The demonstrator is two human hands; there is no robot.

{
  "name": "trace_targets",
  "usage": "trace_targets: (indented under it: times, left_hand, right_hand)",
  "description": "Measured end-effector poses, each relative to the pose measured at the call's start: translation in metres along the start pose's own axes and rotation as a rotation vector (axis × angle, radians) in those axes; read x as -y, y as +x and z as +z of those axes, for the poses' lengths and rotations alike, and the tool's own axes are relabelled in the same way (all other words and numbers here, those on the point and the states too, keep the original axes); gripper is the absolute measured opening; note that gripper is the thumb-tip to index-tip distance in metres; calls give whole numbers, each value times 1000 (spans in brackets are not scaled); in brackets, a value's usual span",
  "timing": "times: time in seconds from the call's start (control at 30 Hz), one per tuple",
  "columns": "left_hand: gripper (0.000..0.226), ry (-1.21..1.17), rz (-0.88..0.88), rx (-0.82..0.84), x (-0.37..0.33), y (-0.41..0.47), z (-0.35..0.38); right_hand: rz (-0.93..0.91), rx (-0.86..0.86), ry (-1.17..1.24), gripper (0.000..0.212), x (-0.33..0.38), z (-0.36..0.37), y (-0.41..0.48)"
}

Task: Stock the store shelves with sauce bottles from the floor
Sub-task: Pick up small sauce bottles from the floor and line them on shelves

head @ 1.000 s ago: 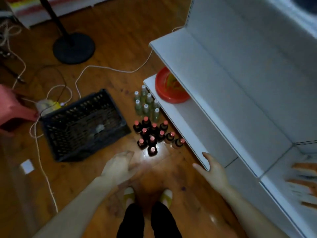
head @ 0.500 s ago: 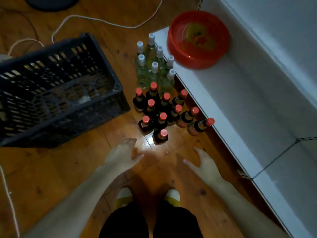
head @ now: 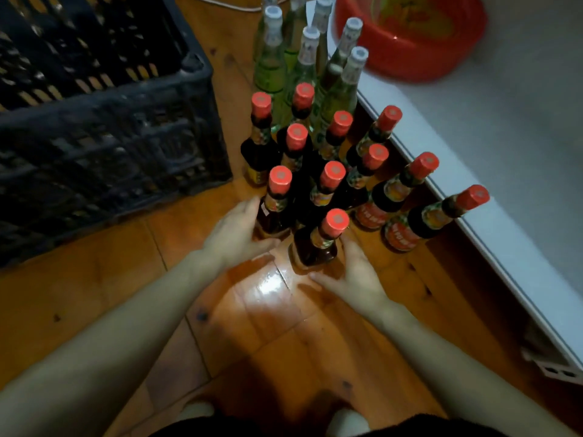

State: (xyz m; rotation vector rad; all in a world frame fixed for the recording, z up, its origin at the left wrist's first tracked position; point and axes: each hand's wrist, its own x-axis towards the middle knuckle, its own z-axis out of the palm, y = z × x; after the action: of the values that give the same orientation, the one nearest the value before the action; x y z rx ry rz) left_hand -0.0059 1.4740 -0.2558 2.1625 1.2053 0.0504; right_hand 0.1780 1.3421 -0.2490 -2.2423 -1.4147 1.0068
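Several dark sauce bottles with red caps point(head: 331, 181) stand in a tight cluster on the wooden floor, beside the low white shelf point(head: 492, 171). Behind them stand several pale green bottles with white caps point(head: 303, 58). My left hand point(head: 235, 231) wraps around the lower body of the front-left dark bottle point(head: 274, 209). My right hand point(head: 356, 272) is spread beside the base of the nearest dark bottle point(head: 315, 247), with fingers on its right and the thumb in front, not closed on it.
A black plastic crate point(head: 104, 121) sits on the floor to the left of the bottles. A red bowl point(head: 410, 39) rests on the low shelf at the back. My feet show at the bottom edge.
The view has dropped close to the floor. Both hands moved forward from bare floor to the front bottles, and the left one closed around a bottle.
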Motion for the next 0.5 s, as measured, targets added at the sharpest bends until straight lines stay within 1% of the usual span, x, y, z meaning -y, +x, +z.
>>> trace_targets:
  times: [0.07, 0.1, 0.17, 0.23, 0.37, 0.5]
  left_hand:
    - [93, -38, 6, -28, 6, 9, 11]
    - [96, -59, 7, -30, 10, 13, 16]
    - [96, -94, 1, -43, 15, 18, 22]
    - [96, -121, 0, -62, 16, 22, 25]
    - [95, -224, -32, -84, 16, 27, 33]
    - [86, -324, -57, -167, 19, 30, 42]
  right_hand:
    - [0, -22, 25, 87, -4, 14, 8]
    - [3, -35, 46, 91, -5, 19, 12]
    - [20, -78, 97, 98, -6, 28, 17]
    - [42, -116, 134, 101, -4, 35, 20]
    - [110, -208, 228, 94, 1, 47, 23]
    - [118, -291, 282, 84, 1, 55, 27]
